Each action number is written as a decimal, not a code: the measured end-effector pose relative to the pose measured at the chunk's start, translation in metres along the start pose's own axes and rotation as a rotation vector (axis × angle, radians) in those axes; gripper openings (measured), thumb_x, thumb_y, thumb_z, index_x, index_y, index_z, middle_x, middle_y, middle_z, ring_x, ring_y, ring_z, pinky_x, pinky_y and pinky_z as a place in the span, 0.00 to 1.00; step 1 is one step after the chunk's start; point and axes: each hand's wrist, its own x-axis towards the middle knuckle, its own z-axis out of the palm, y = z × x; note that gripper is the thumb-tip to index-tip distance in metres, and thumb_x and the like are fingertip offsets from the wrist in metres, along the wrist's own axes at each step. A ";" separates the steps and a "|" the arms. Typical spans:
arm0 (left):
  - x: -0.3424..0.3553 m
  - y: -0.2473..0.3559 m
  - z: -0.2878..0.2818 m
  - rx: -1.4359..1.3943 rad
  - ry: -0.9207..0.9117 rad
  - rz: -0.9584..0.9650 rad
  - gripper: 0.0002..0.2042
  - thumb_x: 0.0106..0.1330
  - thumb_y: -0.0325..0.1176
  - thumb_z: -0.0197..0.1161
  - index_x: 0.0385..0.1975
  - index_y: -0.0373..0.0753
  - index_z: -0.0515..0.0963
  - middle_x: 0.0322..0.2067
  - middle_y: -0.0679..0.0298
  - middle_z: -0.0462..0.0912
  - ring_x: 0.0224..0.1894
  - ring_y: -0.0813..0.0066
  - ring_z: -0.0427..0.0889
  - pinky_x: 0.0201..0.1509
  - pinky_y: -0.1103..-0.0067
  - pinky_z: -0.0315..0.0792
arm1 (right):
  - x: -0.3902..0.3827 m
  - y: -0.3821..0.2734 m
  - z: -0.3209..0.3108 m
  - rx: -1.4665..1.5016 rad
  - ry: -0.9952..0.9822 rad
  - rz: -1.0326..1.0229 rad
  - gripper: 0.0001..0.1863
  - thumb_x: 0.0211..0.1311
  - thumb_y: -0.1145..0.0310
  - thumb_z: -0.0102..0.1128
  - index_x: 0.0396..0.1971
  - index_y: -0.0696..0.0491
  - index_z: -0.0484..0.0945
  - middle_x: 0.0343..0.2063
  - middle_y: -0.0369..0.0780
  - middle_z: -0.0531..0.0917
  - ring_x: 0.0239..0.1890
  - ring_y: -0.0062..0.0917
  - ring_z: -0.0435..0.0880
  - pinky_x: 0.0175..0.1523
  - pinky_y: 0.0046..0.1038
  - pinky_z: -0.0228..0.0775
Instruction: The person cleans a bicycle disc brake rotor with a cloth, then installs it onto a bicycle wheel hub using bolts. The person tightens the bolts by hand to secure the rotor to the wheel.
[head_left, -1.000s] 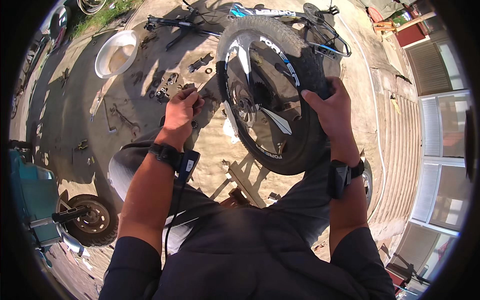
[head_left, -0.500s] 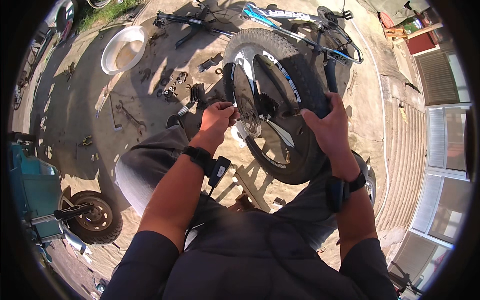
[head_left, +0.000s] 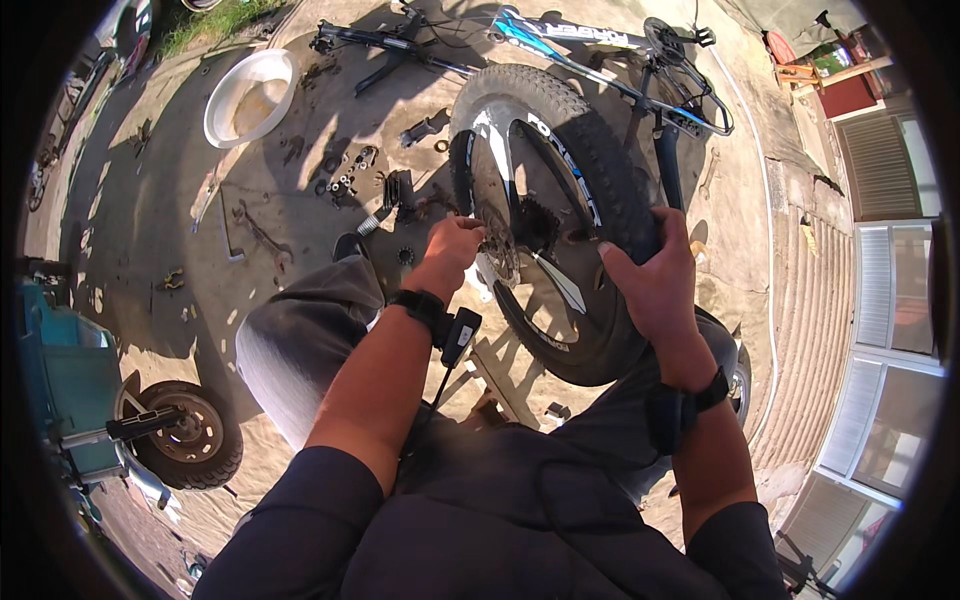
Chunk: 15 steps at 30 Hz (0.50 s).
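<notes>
A bicycle wheel (head_left: pixel 622 160) with a fat knobbly tyre and broad black-and-white spokes stands tilted between my knees. My right hand (head_left: pixel 655 285) grips the tyre on its right side, thumb over the rim and fingers round the outside. At the wheel's left face is a brake disc (head_left: pixel 500 255). My left hand (head_left: pixel 455 250) is closed there, thumb and fingertips pinched together at the disc's left edge. Anything between those fingertips is too small to make out. A dark sprocket cluster (head_left: pixel 538 225) shows behind the spokes.
A blue-and-white bicycle frame (head_left: pixel 600 70) and a black fork (head_left: pixel 385 40) lie beyond the wheel. Small bearing parts (head_left: pixel 350 175), a wrench (head_left: pixel 265 235) and a white basin (head_left: pixel 222 110) are on the ground to the left. A blue vehicle's wheel (head_left: pixel 185 437) stands lower left.
My left hand has moved slightly right and down, closer over the disc. The wheel has shifted a little downward, with my right hand still on the tyre. A small dark ring now shows beside my left hand.
</notes>
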 end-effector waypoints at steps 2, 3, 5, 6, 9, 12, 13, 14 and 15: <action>-0.006 0.008 0.001 0.020 0.004 -0.023 0.08 0.67 0.31 0.68 0.41 0.36 0.84 0.35 0.67 0.84 0.36 0.78 0.77 0.44 0.75 0.71 | 0.000 0.001 0.001 0.012 0.000 0.000 0.32 0.47 0.63 0.76 0.50 0.59 0.71 0.40 0.48 0.79 0.41 0.38 0.81 0.48 0.36 0.74; -0.005 0.007 0.001 0.018 0.008 -0.032 0.08 0.67 0.31 0.68 0.41 0.36 0.84 0.35 0.67 0.85 0.37 0.78 0.77 0.44 0.75 0.71 | 0.001 0.000 0.001 0.013 -0.002 -0.008 0.32 0.47 0.63 0.76 0.50 0.59 0.71 0.40 0.48 0.79 0.41 0.37 0.81 0.47 0.36 0.74; -0.003 0.004 0.000 0.013 0.015 -0.051 0.08 0.66 0.31 0.68 0.41 0.36 0.85 0.35 0.67 0.85 0.37 0.77 0.78 0.45 0.75 0.71 | 0.001 -0.003 0.002 0.023 -0.008 -0.013 0.31 0.47 0.64 0.75 0.49 0.59 0.71 0.39 0.47 0.79 0.40 0.37 0.81 0.47 0.36 0.74; -0.002 0.004 0.001 0.008 0.014 -0.054 0.08 0.66 0.31 0.68 0.41 0.36 0.85 0.35 0.67 0.85 0.37 0.77 0.78 0.45 0.75 0.71 | 0.001 -0.006 0.002 0.030 -0.010 -0.008 0.31 0.47 0.64 0.75 0.49 0.59 0.71 0.39 0.47 0.79 0.40 0.36 0.81 0.47 0.36 0.74; 0.000 0.001 0.002 -0.005 0.011 -0.060 0.09 0.66 0.31 0.68 0.42 0.35 0.85 0.36 0.66 0.85 0.37 0.76 0.78 0.45 0.74 0.71 | 0.001 -0.007 0.004 0.038 -0.008 -0.023 0.30 0.47 0.65 0.74 0.49 0.59 0.71 0.38 0.46 0.78 0.38 0.35 0.80 0.46 0.35 0.74; 0.000 -0.001 0.005 -0.021 0.011 -0.067 0.09 0.66 0.31 0.67 0.43 0.35 0.85 0.37 0.65 0.85 0.39 0.75 0.79 0.46 0.74 0.72 | -0.001 -0.013 0.004 0.057 -0.006 -0.012 0.29 0.48 0.65 0.73 0.48 0.58 0.70 0.37 0.45 0.77 0.37 0.34 0.79 0.45 0.34 0.73; 0.000 -0.001 0.005 -0.034 0.017 -0.074 0.09 0.67 0.30 0.67 0.43 0.35 0.85 0.37 0.65 0.85 0.39 0.75 0.79 0.46 0.73 0.72 | -0.002 -0.016 0.004 0.066 -0.006 -0.001 0.28 0.48 0.65 0.72 0.47 0.58 0.70 0.37 0.45 0.77 0.37 0.33 0.78 0.45 0.34 0.73; -0.001 -0.001 0.006 -0.048 0.023 -0.081 0.09 0.67 0.30 0.67 0.43 0.35 0.85 0.38 0.65 0.85 0.39 0.75 0.79 0.46 0.73 0.72 | -0.002 -0.018 0.003 0.064 -0.011 0.010 0.28 0.48 0.65 0.72 0.47 0.58 0.70 0.37 0.45 0.77 0.37 0.33 0.78 0.45 0.34 0.73; -0.002 0.000 0.007 -0.053 0.031 -0.087 0.09 0.67 0.30 0.67 0.43 0.35 0.84 0.38 0.64 0.85 0.40 0.74 0.79 0.46 0.73 0.72 | -0.003 -0.019 0.003 0.062 -0.015 0.022 0.28 0.47 0.65 0.72 0.47 0.58 0.70 0.37 0.45 0.77 0.37 0.33 0.78 0.45 0.34 0.73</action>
